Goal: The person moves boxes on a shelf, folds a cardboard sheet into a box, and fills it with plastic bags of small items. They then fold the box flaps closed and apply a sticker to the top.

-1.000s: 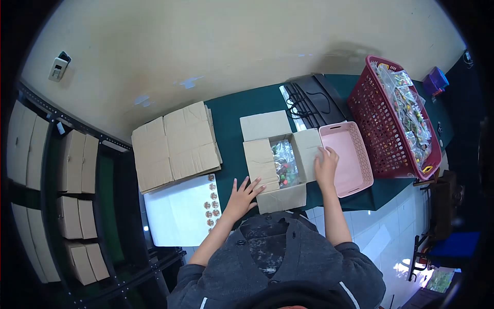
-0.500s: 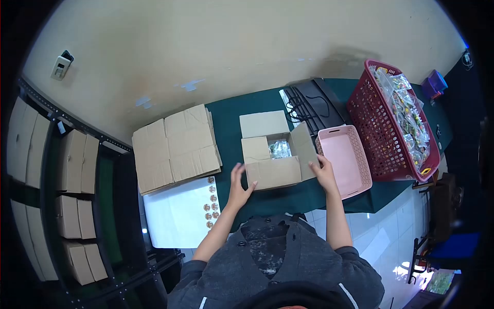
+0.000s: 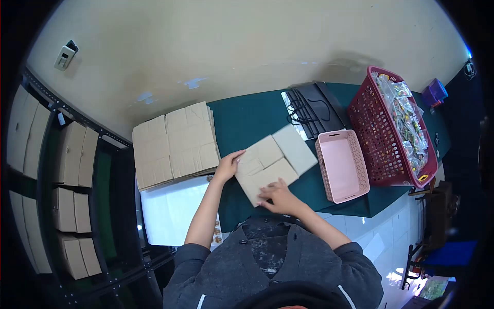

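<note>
A small cardboard box sits turned at an angle on the green-covered table. Three of its flaps lie folded inward, and the far-right flap sticks outward. Its contents are hidden. My left hand grips the box's left corner, with the thumb along the side. Over the near corner, my right hand has its fingers bent on the near flap and its thumb at the edge.
Flattened cardboard boxes are stacked at left above a white sheet with round stickers. To the right are a pink basket, a black device with cables and a maroon basket full of plastic packets. Shelved boxes stand far left.
The box has rotated and its near, left and right flaps have folded over, covering the plastic packet inside. My right hand has moved left onto the near flap; my left hand has come to the box's corner.
</note>
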{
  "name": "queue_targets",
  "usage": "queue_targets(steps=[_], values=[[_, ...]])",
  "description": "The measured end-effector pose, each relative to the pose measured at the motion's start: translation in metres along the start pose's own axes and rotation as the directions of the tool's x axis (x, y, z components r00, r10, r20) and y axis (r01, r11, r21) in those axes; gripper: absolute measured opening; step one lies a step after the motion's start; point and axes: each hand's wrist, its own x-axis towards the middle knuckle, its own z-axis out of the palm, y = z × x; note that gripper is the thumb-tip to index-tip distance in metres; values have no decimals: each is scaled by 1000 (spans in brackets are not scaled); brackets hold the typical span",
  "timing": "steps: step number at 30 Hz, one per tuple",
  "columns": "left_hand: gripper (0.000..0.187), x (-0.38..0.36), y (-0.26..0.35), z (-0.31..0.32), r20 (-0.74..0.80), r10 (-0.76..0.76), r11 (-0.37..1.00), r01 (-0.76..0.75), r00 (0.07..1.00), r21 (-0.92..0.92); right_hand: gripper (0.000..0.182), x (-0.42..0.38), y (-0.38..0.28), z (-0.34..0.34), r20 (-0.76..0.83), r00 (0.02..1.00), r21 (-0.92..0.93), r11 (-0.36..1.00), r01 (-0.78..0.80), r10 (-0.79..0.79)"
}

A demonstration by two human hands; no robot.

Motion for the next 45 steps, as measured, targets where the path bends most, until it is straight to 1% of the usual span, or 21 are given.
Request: queue_targets(steps=[2, 4, 5, 8, 9, 10, 11, 12, 15, 18, 20, 21, 23, 27, 28, 30, 32, 34, 40, 42, 45], values=[[38, 0, 24, 5, 42, -6, 897, -13, 999, 443, 34, 4, 3, 13, 7, 997, 161, 984, 71, -73], [55, -3, 35, 26, 140, 14, 779, -99, 990, 620, 33, 4, 0, 14, 58, 995, 291, 955, 64, -84], [68, -6, 40, 40, 197, 15, 760, -140, 980, 635, 32, 4, -2, 15, 109, 989, 418, 907, 48, -103], [90, -19, 61, 68, 260, -2, 718, -180, 966, 672, 32, 6, -8, 14, 232, 966, 396, 918, 12, -113], [99, -22, 64, 72, 269, -18, 696, -181, 963, 695, 27, 12, -14, -3, 494, 869, 354, 912, -207, 5], [99, -21, 59, 73, 270, -15, 696, -184, 963, 694, 27, 9, -10, -3, 494, 870, 352, 913, -208, 8], [99, -18, 53, 74, 266, -2, 720, -183, 964, 669, 23, 3, -3, -1, 218, 974, 485, 860, -159, 57], [99, -17, 49, 75, 261, 10, 744, -181, 965, 643, 19, -3, 4, -3, -68, 988, 592, 803, -70, 136], [95, -21, 55, 76, 218, 61, 744, -190, 974, 640, 23, -12, 46, -16, -564, 786, 212, 964, -159, 253], [89, -20, 49, 82, 161, 118, 736, -195, 980, 648, 41, -26, 86, -27, -692, 582, 73, 843, -533, 428], [83, -20, 49, 84, 135, 142, 716, -196, 981, 670, 44, -34, 111, -23, -560, 534, 328, 762, -559, 633], [82, -19, 46, 86, 151, 146, 677, -210, 978, 705, 44, -36, 121, -21, -574, 536, 321, 773, -548, 619], [79, -13, 48, 86, 214, 139, 541, -256, 967, 802, 47, -37, 137, -20, -106, 650, 713, 513, -477, 752], [75, 3, 33, 93, 310, 183, 312, -354, 933, 882, 42, -16, 100, -41, -297, 714, 528, 732, -430, 634], [75, 5, 33, 95, 310, 183, 314, -354, 933, 881, 42, -10, 105, -35, -297, 714, 527, 732, -432, 635], [69, 7, 32, 101, 302, 199, 324, -354, 932, 877, 42, 1, 113, -22, -245, 732, 781, 577, -240, 636], [62, 8, 32, 98, 282, 295, 312, -371, 913, 875, 46, 11, 87, -29, -187, 741, 820, 517, -244, 645], [58, 6, 38, 94, 250, 260, 394, -339, 933, 854, 54, 16, 65, -27, -322, 718, 643, 699, -312, 616], [48, -2, 50, 81, 192, 297, 471, -318, 935, 823, 65, 9, 21, -18, -355, 720, 569, 749, -339, 596], [44, -3, 53, 76, 153, 312, 562, -313, 937, 766, 66, 7, 20, -15, -495, 764, 390, 892, -230, 414], [41, -5, 59, 74, 112, 321, 609, -295, 941, 736, 65, -4, 8, -30, -380, 786, 470, 833, -290, 488]])
